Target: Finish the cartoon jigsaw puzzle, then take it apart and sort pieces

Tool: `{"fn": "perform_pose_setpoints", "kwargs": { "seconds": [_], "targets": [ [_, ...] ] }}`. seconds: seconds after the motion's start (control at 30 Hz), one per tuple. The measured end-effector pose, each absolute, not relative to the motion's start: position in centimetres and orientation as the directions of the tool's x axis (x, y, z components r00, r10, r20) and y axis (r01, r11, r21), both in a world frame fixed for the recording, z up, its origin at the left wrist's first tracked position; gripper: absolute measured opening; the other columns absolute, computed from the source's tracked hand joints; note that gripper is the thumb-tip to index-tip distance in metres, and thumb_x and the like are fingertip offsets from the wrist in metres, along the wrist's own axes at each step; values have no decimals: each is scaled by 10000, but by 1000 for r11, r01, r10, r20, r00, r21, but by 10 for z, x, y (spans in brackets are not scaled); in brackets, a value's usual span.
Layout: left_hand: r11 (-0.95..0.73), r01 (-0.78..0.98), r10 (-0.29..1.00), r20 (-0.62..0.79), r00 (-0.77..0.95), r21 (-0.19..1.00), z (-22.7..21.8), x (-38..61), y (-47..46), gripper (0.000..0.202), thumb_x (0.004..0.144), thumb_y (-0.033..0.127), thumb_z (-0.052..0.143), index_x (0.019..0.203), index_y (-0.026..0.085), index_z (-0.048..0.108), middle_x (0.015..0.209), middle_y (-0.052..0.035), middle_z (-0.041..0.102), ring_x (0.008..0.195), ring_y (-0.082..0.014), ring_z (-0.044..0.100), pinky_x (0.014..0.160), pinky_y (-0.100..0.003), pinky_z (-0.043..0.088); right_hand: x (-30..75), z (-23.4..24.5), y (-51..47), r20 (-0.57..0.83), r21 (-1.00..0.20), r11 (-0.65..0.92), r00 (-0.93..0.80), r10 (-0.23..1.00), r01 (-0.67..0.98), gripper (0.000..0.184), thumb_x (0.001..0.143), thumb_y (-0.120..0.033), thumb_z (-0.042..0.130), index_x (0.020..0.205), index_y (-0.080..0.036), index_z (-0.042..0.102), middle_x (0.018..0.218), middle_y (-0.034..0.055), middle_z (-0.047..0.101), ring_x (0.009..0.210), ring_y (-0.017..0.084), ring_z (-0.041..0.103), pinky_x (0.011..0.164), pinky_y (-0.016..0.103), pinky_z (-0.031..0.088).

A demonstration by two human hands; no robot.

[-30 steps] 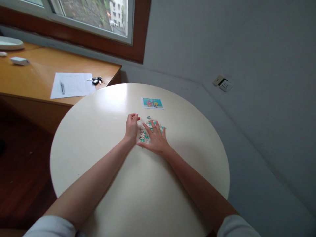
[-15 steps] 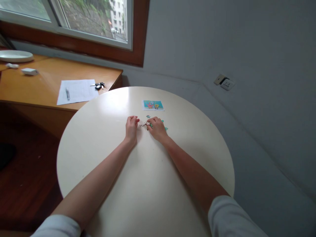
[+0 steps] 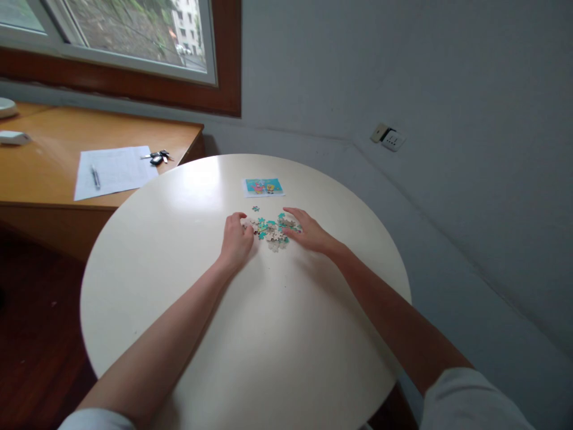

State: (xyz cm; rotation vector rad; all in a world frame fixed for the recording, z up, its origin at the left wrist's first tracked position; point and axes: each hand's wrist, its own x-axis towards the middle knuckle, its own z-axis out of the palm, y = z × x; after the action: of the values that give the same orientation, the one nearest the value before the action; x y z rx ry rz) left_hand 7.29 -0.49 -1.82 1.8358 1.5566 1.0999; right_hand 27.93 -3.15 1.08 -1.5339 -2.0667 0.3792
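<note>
A small heap of loose jigsaw pieces (image 3: 271, 230), teal and pale, lies near the middle of a round cream table (image 3: 179, 251). My left hand (image 3: 236, 237) rests at the heap's left edge with its fingers curled in; what they pinch is hidden. My right hand (image 3: 308, 230) lies at the heap's right edge, fingers stretched out flat and touching the pieces. One stray teal piece (image 3: 255, 208) sits just beyond the heap. A small cartoon picture card (image 3: 263, 187) lies farther back on the table.
A wooden desk (image 3: 54, 161) stands to the left under a window, carrying a sheet of paper (image 3: 117, 169) with a pen (image 3: 95, 177) and a bunch of keys (image 3: 156, 157). Grey walls close in behind and to the right, with a wall socket (image 3: 388, 137).
My right hand has moved off the pieces to their right side and opened flat, uncovering the heap. My left hand stays at the left edge. The view has shifted slightly rightward.
</note>
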Motion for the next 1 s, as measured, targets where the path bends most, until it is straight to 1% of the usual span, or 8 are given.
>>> {"fn": "perform_pose_setpoints", "kwargs": {
  "seconds": [0.03, 0.1, 0.17, 0.27, 0.43, 0.57, 0.73, 1.0],
  "targets": [
    [-280, 684, 953, 281, 114, 673, -17, 75, -10, 364, 789, 257, 473, 1128, 127, 490, 1237, -173, 510, 1238, -280, 414, 1060, -495, 264, 280, 5, -38, 200, -500, 278, -203, 959, 820, 700, 765, -465, 587, 1374, -197, 366, 1419, 137, 382, 1335, 270, 314, 1071, 456, 283],
    [-299, 813, 951, 224, 212, 500, -14, 79, -17, 510, 825, 367, 462, 1255, 96, 419, 1379, -216, 396, 1348, -316, 266, 1102, -551, 116, 276, -5, -48, 92, -447, 196, -173, 981, 873, 886, 713, -550, 614, 1436, -203, 238, 1489, 151, 249, 1390, 321, 167, 1096, 522, 188],
    [-315, 859, 949, 148, 279, 403, -12, 81, -21, 599, 859, 435, 400, 1336, 77, 344, 1435, -220, 329, 1376, -307, 215, 1112, -549, 69, 266, -11, -51, 59, -387, 174, -164, 985, 905, 940, 691, -593, 613, 1451, -238, 188, 1522, 134, 158, 1400, 346, 94, 1099, 543, 140],
    [-385, 857, 922, 93, 377, 342, -11, 81, -21, 632, 879, 452, 348, 1384, 78, 290, 1463, -192, 297, 1382, -280, 214, 1124, -522, 72, 250, -11, -44, 63, -340, 161, -149, 987, 926, 898, 728, -592, 572, 1455, -257, 163, 1519, 130, 179, 1396, 344, 118, 1096, 540, 141],
    [-467, 804, 880, 101, 465, 369, -10, 79, -18, 513, 906, 303, 288, 1376, 96, 312, 1432, -143, 379, 1359, -229, 284, 1134, -476, 116, 231, -9, -27, 111, -290, 245, -222, 969, 925, 672, 815, -423, 521, 1417, -221, 299, 1475, 113, 308, 1380, 311, 207, 1109, 500, 148],
    [-514, 768, 856, 173, 487, 381, -14, 80, -16, 455, 907, 225, 262, 1340, 112, 346, 1360, -136, 477, 1312, -213, 373, 1122, -470, 170, 227, -15, -18, 175, -332, 319, -275, 946, 888, 589, 823, -330, 515, 1370, -156, 381, 1433, 110, 388, 1356, 275, 279, 1111, 448, 195],
    [-553, 752, 833, 230, 503, 360, -20, 81, -14, 410, 898, 189, 285, 1285, 112, 399, 1334, -152, 489, 1283, -221, 406, 1102, -473, 223, 229, -24, -11, 244, -382, 390, -315, 917, 838, 465, 833, -259, 506, 1280, -134, 482, 1373, 130, 464, 1321, 253, 348, 1101, 440, 234],
    [-578, 673, 816, 306, 491, 462, -21, 78, -15, 356, 880, 143, 322, 1201, 184, 471, 1150, -80, 610, 1069, -185, 581, 1085, -459, 272, 231, -28, -11, 347, -499, 468, -326, 879, 729, 292, 861, -180, 474, 1135, -200, 576, 1231, 112, 587, 1217, 241, 480, 1033, 485, 337]
  ]
}}
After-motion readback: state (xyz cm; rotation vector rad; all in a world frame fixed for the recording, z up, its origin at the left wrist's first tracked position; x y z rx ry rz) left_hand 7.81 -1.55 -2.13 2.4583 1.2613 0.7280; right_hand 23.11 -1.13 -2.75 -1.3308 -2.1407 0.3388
